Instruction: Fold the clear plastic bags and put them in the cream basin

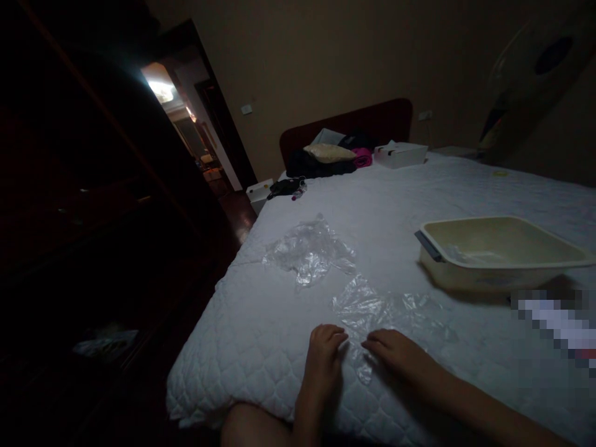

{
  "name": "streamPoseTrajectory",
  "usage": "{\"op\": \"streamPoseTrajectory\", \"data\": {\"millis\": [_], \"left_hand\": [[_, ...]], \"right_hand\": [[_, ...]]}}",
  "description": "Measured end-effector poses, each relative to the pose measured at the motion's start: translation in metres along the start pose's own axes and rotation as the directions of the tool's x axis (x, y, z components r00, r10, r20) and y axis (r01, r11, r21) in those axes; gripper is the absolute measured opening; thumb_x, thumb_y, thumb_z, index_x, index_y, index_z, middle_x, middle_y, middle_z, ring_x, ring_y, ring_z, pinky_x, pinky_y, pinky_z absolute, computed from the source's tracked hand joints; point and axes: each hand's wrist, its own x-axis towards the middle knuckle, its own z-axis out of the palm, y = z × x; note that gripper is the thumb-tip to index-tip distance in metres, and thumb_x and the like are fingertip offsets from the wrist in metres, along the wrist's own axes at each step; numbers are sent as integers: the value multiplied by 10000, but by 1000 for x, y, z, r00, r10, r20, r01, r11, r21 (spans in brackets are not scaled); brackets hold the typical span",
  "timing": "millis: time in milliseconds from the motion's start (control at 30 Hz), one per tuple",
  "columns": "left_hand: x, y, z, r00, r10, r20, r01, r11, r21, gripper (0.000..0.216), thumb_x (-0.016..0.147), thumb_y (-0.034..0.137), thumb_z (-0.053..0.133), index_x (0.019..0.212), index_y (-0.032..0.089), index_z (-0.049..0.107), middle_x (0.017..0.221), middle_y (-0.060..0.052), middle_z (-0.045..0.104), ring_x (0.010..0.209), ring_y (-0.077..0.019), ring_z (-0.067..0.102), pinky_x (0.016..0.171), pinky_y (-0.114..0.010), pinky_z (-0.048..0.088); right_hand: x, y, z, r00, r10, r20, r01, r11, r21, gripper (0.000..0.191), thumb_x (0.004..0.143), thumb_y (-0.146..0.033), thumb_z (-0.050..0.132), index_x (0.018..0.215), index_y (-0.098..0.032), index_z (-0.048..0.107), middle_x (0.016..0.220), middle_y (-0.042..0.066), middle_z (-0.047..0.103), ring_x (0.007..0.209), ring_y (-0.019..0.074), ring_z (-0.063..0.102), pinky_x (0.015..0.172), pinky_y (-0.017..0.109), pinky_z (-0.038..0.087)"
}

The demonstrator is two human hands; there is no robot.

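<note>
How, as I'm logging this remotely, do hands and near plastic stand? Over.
Left hand, right hand: curled at near plastic, contact unclear. Near plastic crumpled on bed cover. Far plastic beyond; tub off right, apparently not blocking.

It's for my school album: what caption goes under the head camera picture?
Left hand and right hand beside crumpled clear plastic on a white quilted cover, cream tub to the right.

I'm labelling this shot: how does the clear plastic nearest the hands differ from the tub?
The clear plastic is see-through; the tub is cream with a grey handle. The plastic lies low and crinkled; the tub stands with raised walls. The plastic is near the left hand and right hand; the tub sits farther right. Both are on the white quilt.
</note>
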Motion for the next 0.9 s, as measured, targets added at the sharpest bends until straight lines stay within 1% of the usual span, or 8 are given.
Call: {"op": "streamPoseTrajectory", "data": {"millis": [100, 200, 267, 367, 500, 667, 833, 900], "left_hand": [[0, 4, 1, 1000, 15, 9, -15, 1000, 11, 297, 812, 58, 478, 1036, 210, 601, 1044, -67, 614, 1001, -197, 527, 882, -412, 438], [2, 6, 4, 1000, 17, 3, -17, 1000, 0, 256, 824, 86, 480, 1005, 206, 614, 1014, -65, 621, 986, -194, 528, 871, -390, 444], [4, 7, 5, 1000, 14, 8, -14, 1000, 3, 240, 816, 87, 494, 980, 206, 623, 987, -58, 623, 972, -192, 525, 872, -377, 439], [5, 9, 5, 1000, -7, 23, 7, 1000, 17, 245, 796, 62, 503, 945, 208, 631, 962, -48, 616, 955, -188, 514, 871, -358, 428], [7, 14, 4, 996, -59, 62, 54, 996, 74, 264, 778, 52, 506, 945, 219, 626, 955, -40, 580, 932, -182, 494, 826, -334, 429], [9, 17, 6, 991, -81, 103, 69, 991, 110, 142, 777, 108, 539, 843, 197, 627, 899, -43, 547, 902, -193, 486, 811, -348, 416], [8, 13, 11, 994, -88, 67, 81, 992, 92, 111, 808, 161, 538, 869, 195, 623, 921, -44, 545, 919, -189, 478, 830, -349, 408], [9, 12, 13, 995, -93, 46, 88, 991, 104, 102, 819, 169, 527, 845, 195, 622, 914, -43, 544, 913, -187, 479, 827, -350, 408]], "right_hand": [[-7, -6, 24, 998, -12, -64, 5, 995, -104, 269, 868, -164, 410, 1072, -231, 572, 960, 60, 643, 840, 187, 582, 752, 336, 468], [-5, -5, 26, 997, -18, -72, 10, 993, -114, 261, 861, -149, 400, 1037, -218, 581, 904, 61, 647, 804, 186, 580, 723, 337, 466], [-3, -7, 18, 999, 4, -40, -7, 997, -78, 238, 849, -154, 419, 1009, -200, 588, 891, 70, 645, 803, 191, 577, 724, 345, 466], [-2, -11, 7, 997, 71, 11, -71, 997, -2, 198, 846, -174, 440, 973, -189, 591, 904, 74, 639, 831, 197, 572, 759, 357, 460], [-6, -13, 6, 987, 156, 35, -159, 983, 91, 196, 872, -204, 405, 942, -188, 588, 898, 71, 636, 836, 196, 569, 772, 361, 460], [-10, -10, 11, 968, 250, -2, -244, 949, 201, 200, 868, -263, 425, 972, -197, 582, 923, 69, 644, 873, 202, 576, 802, 366, 463], [-4, -9, 10, 931, 364, -32, -334, 884, 327, 227, 886, -318, 385, 855, -211, 583, 836, 50, 633, 803, 182, 594, 729, 313, 487], [-2, -7, 12, 917, 393, -70, -350, 877, 330, 234, 879, -337, 396, 841, -211, 590, 831, 51, 639, 797, 188, 600, 725, 318, 486]]}}
